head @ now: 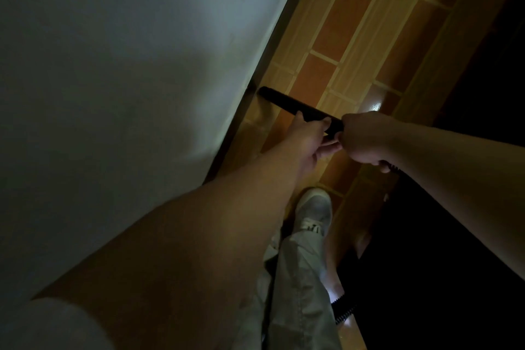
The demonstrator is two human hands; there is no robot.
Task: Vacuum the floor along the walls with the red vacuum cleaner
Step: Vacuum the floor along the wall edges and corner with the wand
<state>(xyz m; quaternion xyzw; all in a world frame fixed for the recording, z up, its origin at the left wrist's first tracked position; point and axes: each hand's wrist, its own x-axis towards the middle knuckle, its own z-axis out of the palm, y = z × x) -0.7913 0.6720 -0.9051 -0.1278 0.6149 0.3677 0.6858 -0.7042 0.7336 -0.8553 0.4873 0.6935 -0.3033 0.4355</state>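
Of the vacuum cleaner only the front end is in view: a black nozzle [284, 101], long and narrow, and a ribbed black hose [345, 311] that trails back past the person's leg. The red body is out of sight. The nozzle lies low over the floor [349, 23], pointing at the foot of the wall [127, 51], with its tip at or just beside the dark skirting [224, 148]. The dim light does not show whether the tip touches. Judged by its look, the nozzle is stiff, smooth plastic and light, so it should steer easily but could turn in a loose grip. The hose appears soft and springy and will likely drag or tug from behind, with the real weight in the unseen body. The sound place to hold is the one in use, at the rear of the nozzle and the hose end, leaving the tip free. The left hand [308, 136] grips the nozzle's rear part, thumb on top and fingers [329, 146] curled beneath. The right hand [363, 140], just behind it and nearly touching, is closed in a fist round the end where the hose begins. A hard tip pressed along the skirting could scuff it, so light pressure is advised. A pale shoe [312, 207] and a light trouser leg [301, 278] stand on the tiles near the wall, below the hands.
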